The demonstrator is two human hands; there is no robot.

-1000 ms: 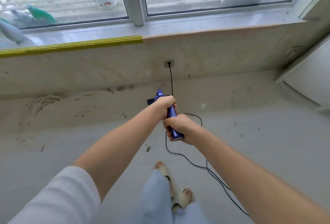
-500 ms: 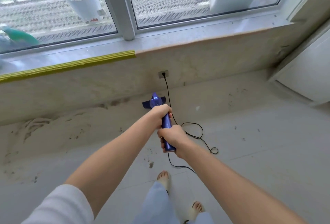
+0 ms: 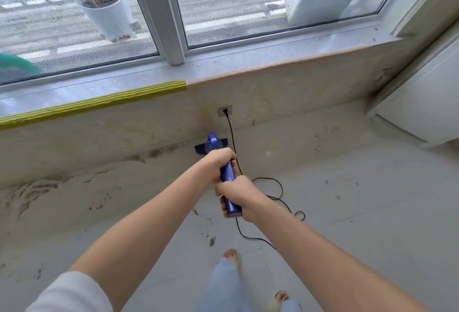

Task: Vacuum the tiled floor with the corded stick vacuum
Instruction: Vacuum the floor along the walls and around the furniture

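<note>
I hold a blue stick vacuum [image 3: 229, 172] with both hands, seen end-on from above. My left hand [image 3: 218, 163] grips the handle higher up, and my right hand [image 3: 236, 196] grips its lower end. The dark floor head [image 3: 198, 149] lies on the pale tiled floor [image 3: 347, 199] against the low wall. A black cord [image 3: 273, 187] runs from the handle's end, loops on the floor to the right, and climbs to a wall socket [image 3: 225, 111]. Dust and dark debris [image 3: 206, 222] lie on the tiles to the left and just ahead of my feet.
A marble sill with a yellow foam strip [image 3: 94, 103] runs along the window. White planters [image 3: 109, 18] stand outside behind the glass. A white cabinet or door [image 3: 422, 103] stands at the right. My feet in sandals [image 3: 231, 254] are at the bottom.
The vacuum head has slid forward to the base of the wall. My view has tilted up and moved closer to the window. The cord loop has bunched up on the right.
</note>
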